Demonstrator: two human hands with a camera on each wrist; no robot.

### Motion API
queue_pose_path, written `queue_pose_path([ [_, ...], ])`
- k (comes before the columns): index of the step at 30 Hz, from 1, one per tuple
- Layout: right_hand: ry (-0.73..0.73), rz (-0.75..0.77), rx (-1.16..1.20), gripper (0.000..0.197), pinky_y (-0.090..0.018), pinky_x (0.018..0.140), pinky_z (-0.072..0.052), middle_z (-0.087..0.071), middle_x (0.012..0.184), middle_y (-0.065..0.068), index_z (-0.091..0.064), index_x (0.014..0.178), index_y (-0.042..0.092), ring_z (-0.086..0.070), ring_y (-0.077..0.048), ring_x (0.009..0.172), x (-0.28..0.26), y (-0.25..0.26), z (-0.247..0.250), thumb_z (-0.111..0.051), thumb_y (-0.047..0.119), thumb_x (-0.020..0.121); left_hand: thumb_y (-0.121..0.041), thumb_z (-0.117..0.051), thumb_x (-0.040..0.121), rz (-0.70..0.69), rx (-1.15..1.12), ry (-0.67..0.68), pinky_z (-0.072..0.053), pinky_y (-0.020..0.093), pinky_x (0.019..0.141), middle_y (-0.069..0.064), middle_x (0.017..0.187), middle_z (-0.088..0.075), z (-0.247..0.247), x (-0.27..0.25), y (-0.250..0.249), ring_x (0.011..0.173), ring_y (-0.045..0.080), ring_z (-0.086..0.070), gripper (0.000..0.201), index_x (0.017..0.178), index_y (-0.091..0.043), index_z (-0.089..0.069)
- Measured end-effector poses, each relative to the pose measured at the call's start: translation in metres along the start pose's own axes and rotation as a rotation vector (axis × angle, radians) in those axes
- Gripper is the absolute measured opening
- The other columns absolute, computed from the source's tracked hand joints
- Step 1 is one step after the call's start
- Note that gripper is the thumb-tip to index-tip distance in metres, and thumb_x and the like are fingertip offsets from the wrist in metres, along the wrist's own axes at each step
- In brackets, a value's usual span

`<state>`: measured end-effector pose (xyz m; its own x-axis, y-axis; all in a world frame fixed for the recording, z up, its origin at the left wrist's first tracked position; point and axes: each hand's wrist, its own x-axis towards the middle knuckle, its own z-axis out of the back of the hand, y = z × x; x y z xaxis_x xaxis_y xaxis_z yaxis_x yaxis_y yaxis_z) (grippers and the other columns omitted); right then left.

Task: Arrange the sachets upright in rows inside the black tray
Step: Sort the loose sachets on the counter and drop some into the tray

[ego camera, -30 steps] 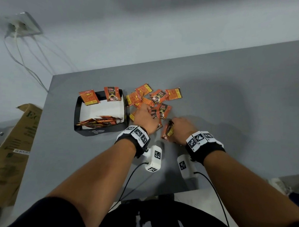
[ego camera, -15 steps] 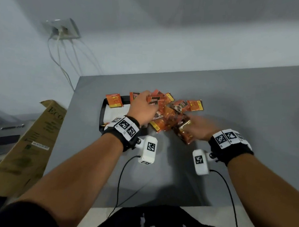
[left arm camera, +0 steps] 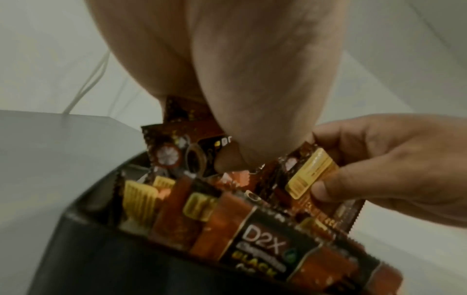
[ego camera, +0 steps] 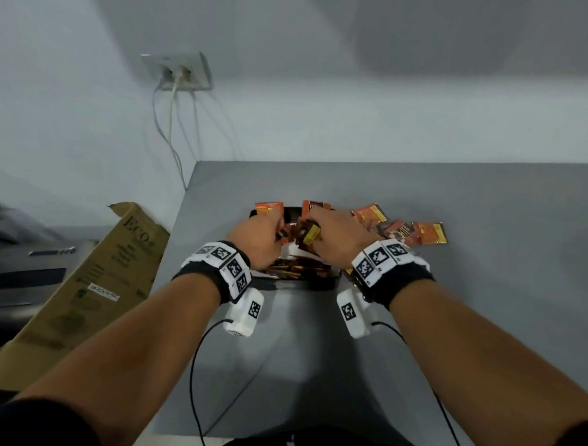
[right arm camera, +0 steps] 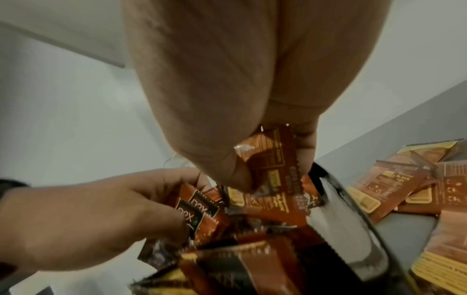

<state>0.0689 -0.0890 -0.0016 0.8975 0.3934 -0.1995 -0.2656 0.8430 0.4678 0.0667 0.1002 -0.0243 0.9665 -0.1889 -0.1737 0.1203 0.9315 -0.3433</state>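
Note:
The black tray [ego camera: 320, 284] sits on the grey table, and both hands are over it. My left hand [ego camera: 275, 232] pinches a small bunch of orange-brown sachets [left arm camera: 174, 153] between thumb and fingers. Beside it, my right hand [ego camera: 315, 239] grips another few sachets [right arm camera: 272, 159], one showing a yellow panel [left arm camera: 310, 173]. A row of sachets [left arm camera: 265, 239] stands packed against the tray's near wall [left arm camera: 101, 259]. Two sachets [ego camera: 269, 206] lean at the tray's far rim. Loose sachets [ego camera: 410, 231] lie flat on the table, to the right of the tray.
A cardboard box [ego camera: 91, 281] leans against the table's left edge. A wall socket [ego camera: 178, 71] with hanging cables is behind the table's far left corner. Thin black cables [ego camera: 195, 370] run from the wrist cameras over the near part of the table.
Both hands have left the loose pile and moved left over the tray, each carrying sachets. The head view has swung so the tray is now centred.

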Motion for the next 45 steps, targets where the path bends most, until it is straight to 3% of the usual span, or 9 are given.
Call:
queue_pose_path([
  [7,0.162,0.003,-0.078,0.029,-0.036,0.083,-0.054,-0.064,0.110,0.000,-0.057,0.118,0.023,-0.063,-0.021,0.096,0.014,-0.003,-0.021,-0.057,0.036,0.092,-0.029,-0.056,0.086,-0.010,-0.079,0.177,-0.049,0.033,0.070,-0.005,0.096,-0.064,0.000,0.004,0.008,0.082,0.014,-0.059,0.013,0.098,-0.025,-0.054],
  [10,0.179,0.016,-0.113,0.042,-0.039,0.097,-0.047,-0.067,0.101,0.005,-0.059,0.118,0.028,-0.062,-0.018,0.094,0.013,-0.009,-0.026,-0.053,0.056,0.087,-0.048,-0.066,0.080,-0.052,-0.121,0.285,-0.053,0.036,0.084,-0.008,0.105,-0.065,0.005,0.004,0.012,0.094,0.015,-0.063,0.041,0.115,-0.028,-0.059],
  [15,0.186,0.004,-0.195,0.044,-0.050,0.117,-0.009,-0.064,0.100,0.011,-0.059,0.113,0.031,-0.059,-0.016,0.104,0.010,-0.011,-0.029,-0.043,0.063,0.087,-0.066,-0.081,0.060,-0.087,-0.045,0.417,-0.052,0.033,0.083,-0.012,0.099,-0.063,0.007,0.001,0.011,0.090,0.010,-0.061,0.067,0.110,-0.030,-0.053],
  [21,0.239,-0.005,-0.232,0.085,-0.060,0.117,-0.005,-0.064,0.116,0.011,-0.054,0.122,0.034,-0.056,-0.017,0.114,0.010,-0.014,-0.034,-0.045,0.092,0.060,-0.081,-0.074,0.045,-0.107,0.078,0.374,-0.053,0.038,0.096,-0.012,0.121,-0.062,-0.001,-0.002,0.017,0.106,0.015,-0.061,0.112,0.139,-0.032,-0.038],
  [29,0.243,0.007,-0.220,0.102,-0.058,0.120,-0.007,-0.050,0.146,0.004,-0.038,0.145,0.030,-0.042,-0.021,0.136,0.001,-0.014,-0.029,-0.053,0.090,0.064,-0.085,-0.068,0.050,-0.157,0.086,0.325,-0.052,0.036,0.091,-0.015,0.103,-0.063,0.001,-0.005,0.015,0.095,0.011,-0.060,0.083,0.115,-0.036,-0.056],
  [35,0.165,0.008,-0.152,0.116,-0.057,0.122,-0.008,-0.024,0.164,0.003,-0.022,0.156,0.028,-0.021,-0.023,0.150,-0.004,-0.023,-0.027,-0.045,0.094,0.063,-0.073,-0.072,0.060,-0.143,-0.058,0.294,-0.047,0.040,0.104,-0.005,0.137,-0.057,0.008,-0.006,0.012,0.122,0.018,-0.056,0.102,0.146,-0.027,-0.044],
  [38,0.000,-0.032,0.022,0.099,-0.054,0.117,-0.026,-0.039,0.156,0.001,-0.039,0.149,0.027,-0.034,-0.024,0.143,-0.011,-0.039,-0.011,-0.040,0.089,0.072,-0.057,-0.067,0.073,-0.142,-0.230,0.238,-0.045,0.042,0.105,-0.005,0.137,-0.057,0.013,-0.006,0.001,0.123,0.018,-0.054,0.076,0.141,-0.031,-0.047],
  [41,-0.204,-0.128,0.076,0.047,-0.042,0.103,-0.044,-0.061,0.129,-0.001,-0.061,0.127,0.024,-0.054,-0.024,0.121,-0.015,-0.079,0.006,-0.054,0.052,0.090,-0.036,-0.063,0.087,-0.150,-0.281,0.127,-0.045,0.037,0.104,-0.002,0.133,-0.058,0.011,-0.003,-0.023,0.122,0.016,-0.053,0.051,0.136,-0.025,-0.053],
  [45,-0.314,-0.346,-0.051,0.021,-0.034,0.086,-0.049,-0.067,0.105,-0.007,-0.073,0.101,0.021,-0.062,-0.029,0.101,-0.029,-0.133,0.017,-0.063,0.024,0.083,-0.019,-0.063,0.085,-0.146,-0.237,-0.064,-0.053,0.037,0.091,-0.002,0.109,-0.066,-0.002,0.007,-0.070,0.103,0.017,-0.061,0.028,0.112,-0.020,-0.063],
])
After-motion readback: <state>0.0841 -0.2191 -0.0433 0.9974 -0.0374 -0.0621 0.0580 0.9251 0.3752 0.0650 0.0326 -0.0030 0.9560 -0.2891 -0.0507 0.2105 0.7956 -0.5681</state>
